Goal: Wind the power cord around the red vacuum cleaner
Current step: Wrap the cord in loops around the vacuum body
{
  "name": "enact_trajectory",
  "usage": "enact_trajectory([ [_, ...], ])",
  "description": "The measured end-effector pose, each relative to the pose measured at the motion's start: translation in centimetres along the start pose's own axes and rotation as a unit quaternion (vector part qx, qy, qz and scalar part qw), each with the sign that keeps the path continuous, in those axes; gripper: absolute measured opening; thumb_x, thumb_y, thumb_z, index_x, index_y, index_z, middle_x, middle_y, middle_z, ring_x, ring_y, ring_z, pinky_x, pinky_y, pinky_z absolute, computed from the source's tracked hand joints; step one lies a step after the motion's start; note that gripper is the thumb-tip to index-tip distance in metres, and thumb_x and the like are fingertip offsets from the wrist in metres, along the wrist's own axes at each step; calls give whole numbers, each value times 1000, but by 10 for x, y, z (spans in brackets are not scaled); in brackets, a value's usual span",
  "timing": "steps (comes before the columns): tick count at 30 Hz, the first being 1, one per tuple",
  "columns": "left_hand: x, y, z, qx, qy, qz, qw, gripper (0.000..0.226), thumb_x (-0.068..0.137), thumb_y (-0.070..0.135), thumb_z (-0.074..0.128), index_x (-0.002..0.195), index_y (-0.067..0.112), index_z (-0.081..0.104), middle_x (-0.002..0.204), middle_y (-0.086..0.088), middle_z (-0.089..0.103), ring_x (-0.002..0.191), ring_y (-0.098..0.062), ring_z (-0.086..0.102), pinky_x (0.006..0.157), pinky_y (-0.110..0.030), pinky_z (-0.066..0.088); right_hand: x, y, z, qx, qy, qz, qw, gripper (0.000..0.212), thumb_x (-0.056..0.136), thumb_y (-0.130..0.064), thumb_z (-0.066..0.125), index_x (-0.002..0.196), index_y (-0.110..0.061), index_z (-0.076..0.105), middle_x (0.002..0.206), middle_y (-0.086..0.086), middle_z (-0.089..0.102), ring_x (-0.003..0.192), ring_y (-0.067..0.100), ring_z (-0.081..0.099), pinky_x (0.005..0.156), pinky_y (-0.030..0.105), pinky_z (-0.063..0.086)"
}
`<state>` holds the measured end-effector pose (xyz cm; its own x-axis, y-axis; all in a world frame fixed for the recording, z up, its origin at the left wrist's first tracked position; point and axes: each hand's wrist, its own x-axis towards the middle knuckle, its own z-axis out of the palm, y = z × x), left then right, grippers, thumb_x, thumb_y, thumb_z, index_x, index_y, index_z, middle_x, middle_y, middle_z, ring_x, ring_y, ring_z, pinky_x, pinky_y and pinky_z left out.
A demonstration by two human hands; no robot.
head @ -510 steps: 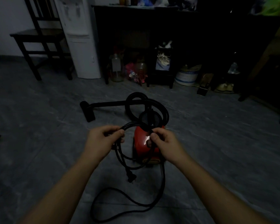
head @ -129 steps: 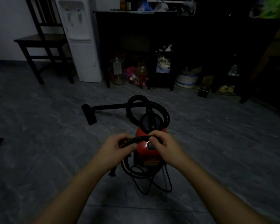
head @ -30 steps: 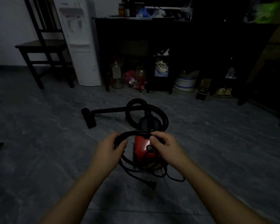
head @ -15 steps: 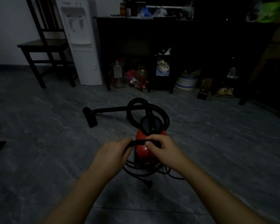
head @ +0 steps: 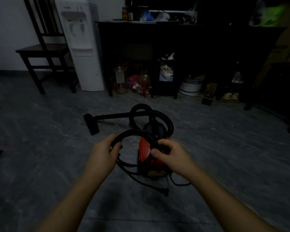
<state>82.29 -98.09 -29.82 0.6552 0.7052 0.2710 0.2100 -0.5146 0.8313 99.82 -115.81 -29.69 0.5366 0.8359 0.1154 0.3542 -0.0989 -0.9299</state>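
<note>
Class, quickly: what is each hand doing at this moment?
Left hand: closed on the coiled power cord.
Right hand: closed on the same cord, over the red vacuum cleaner.

Glossy red plastic vacuum cleaner [head: 146,152], matt black rubbery power cord [head: 134,132], grey stone-look floor [head: 40,139].

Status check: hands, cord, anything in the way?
Left hand and right hand both gripping the coiled power cord above the red vacuum cleaner. Plug loose on floor. Nothing blocking.
</note>
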Motion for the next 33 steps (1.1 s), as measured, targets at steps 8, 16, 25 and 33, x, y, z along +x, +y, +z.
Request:
enact_trajectory([
  [8, -3, 16, 7, -121, 20, -102, 987, 26, 99, 7, 53, 94, 31, 63, 89, -13, 72, 74, -35, 72, 58, -34, 59, -1, -1, 4, 47, -2, -1, 999, 24, 96, -31, 62, 119, -25, 67, 112, -8, 73, 108, 9, 68, 98, 34, 54],
  [16, -13, 26, 26, -95, -37, -124, 987, 7, 97, 13, 58, 92, 18, 60, 84, -10, 73, 76, -28, 72, 63, -41, 60, 1, -7, 0, 74, 43, -7, 996, 26, 103, -13, 49, 123, -10, 64, 115, 3, 71, 110, 16, 66, 97, 33, 52],
  [25, -11, 19, 21, 93, -66, 11, 993, 16, 87, 35, 69, 101, 33, 61, 82, 16, 67, 72, 3, 64, 63, -17, 52, -1, -2, -1, -26, -35, -4, 999, 24, 103, -24, 49, 117, -30, 67, 109, -14, 70, 108, 5, 64, 96, 29, 51],
  [33, -12, 18, 17, 155, -85, 111, 978, 7, 94, 38, 58, 91, 32, 56, 68, 8, 65, 55, -4, 65, 54, -33, 56, 0, 2, 4, -47, -63, -29, 997, 22, 100, -20, 55, 116, -26, 68, 108, -7, 72, 105, 9, 66, 96, 36, 54],
])
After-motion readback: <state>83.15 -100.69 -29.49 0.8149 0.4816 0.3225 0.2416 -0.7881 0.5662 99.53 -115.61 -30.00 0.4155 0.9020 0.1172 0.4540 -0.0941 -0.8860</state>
